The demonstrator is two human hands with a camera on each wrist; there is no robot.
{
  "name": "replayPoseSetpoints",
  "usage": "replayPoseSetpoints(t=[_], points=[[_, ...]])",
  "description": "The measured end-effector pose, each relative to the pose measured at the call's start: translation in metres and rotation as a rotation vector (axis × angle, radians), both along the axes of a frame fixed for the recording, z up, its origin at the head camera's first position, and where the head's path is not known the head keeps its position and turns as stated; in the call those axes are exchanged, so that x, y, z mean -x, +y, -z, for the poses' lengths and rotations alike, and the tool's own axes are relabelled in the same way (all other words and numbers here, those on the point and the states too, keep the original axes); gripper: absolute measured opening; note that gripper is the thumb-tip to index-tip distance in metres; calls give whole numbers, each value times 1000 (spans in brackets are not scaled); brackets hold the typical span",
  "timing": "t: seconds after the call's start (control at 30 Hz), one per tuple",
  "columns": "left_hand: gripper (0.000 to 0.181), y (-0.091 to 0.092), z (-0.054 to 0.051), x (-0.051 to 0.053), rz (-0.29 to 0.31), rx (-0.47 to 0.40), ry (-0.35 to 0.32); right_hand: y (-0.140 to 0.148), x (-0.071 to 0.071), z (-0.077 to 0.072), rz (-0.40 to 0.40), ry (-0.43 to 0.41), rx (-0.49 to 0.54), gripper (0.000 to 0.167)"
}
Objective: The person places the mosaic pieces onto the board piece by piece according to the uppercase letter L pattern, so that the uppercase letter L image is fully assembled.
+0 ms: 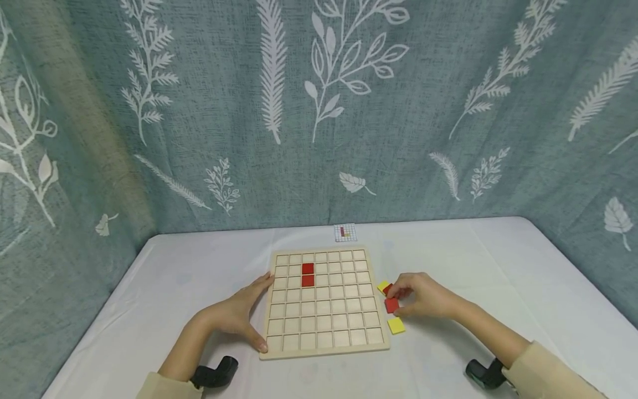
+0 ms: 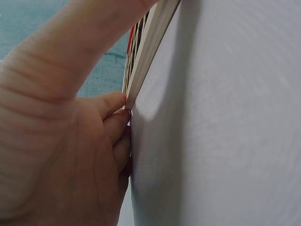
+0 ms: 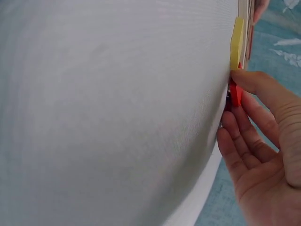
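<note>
2 red tiles lie in the board; beside it, the right hand pinches a loose red tile, seemingly the picking step. The left hand touches the board, fingers spread. Next probably needs lifting.

Head view: bright, even, diffuse light. Soft shadows on white cloth beside left forearm and right forearm. Mostly sharp; curtain prints lean outward toward sides. Card detail too small. Wrist views: dimmer, greyer. Left hand shaded, curtain blurred behind. Right hand side: broad soft shadow, darker left edge.
</note>
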State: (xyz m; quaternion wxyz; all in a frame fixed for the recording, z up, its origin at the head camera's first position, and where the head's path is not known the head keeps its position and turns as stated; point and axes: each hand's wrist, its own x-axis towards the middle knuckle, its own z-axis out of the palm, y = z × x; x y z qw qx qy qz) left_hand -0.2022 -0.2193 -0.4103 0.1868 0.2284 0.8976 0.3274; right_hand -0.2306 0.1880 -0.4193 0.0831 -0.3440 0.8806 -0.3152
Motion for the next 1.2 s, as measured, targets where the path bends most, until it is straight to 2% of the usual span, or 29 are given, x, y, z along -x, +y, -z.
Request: replayPoseSetpoints(t=[0.17, 0.5, 0.77, 1.0, 1.2], points=[[132, 0, 0, 0, -17, 3, 1, 1, -1, -6, 12, 3, -5, 22], [132, 0, 0, 1, -9, 5, 14, 11, 2, -31, 10, -140, 52, 21], [132, 1, 0, 2, -6, 10, 16, 18, 8, -29, 15, -255, 165, 23], [132, 1, 0, 1, -11, 22, 17, 13, 4, -28, 20, -192, 156, 24], [132, 2, 1, 1, -20, 36, 23, -1, 8, -30, 16, -154, 169, 23]])
